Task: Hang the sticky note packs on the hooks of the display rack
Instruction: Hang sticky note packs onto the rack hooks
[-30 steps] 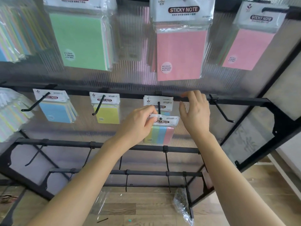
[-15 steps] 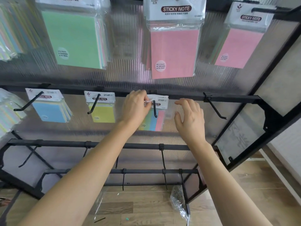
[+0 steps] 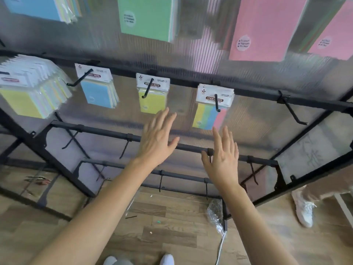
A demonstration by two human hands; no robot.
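Multicolour striped sticky note packs (image 3: 209,115) hang on a black hook (image 3: 216,103) of the display rack's middle bar (image 3: 248,92). My left hand (image 3: 156,138) is below and left of them, fingers straight and spread, holding nothing. My right hand (image 3: 223,155) is just beneath the packs, also spread and empty, in front of the lower bar (image 3: 107,131). A yellow pack (image 3: 152,101) and blue packs (image 3: 99,92) hang on hooks further left. One hook (image 3: 294,111) to the right is bare.
Large green (image 3: 147,18) and pink (image 3: 261,31) packs hang on the top row. A thick bundle of packs (image 3: 28,88) hangs at far left. Bare hooks line the lower bars. A crumpled plastic wrapper (image 3: 215,215) lies on the wooden floor. Another person's shoe (image 3: 303,209) is at right.
My left hand let go of the striped pack, which now hangs on the hook. Both hands dropped away below it and opened. The view tilted down.
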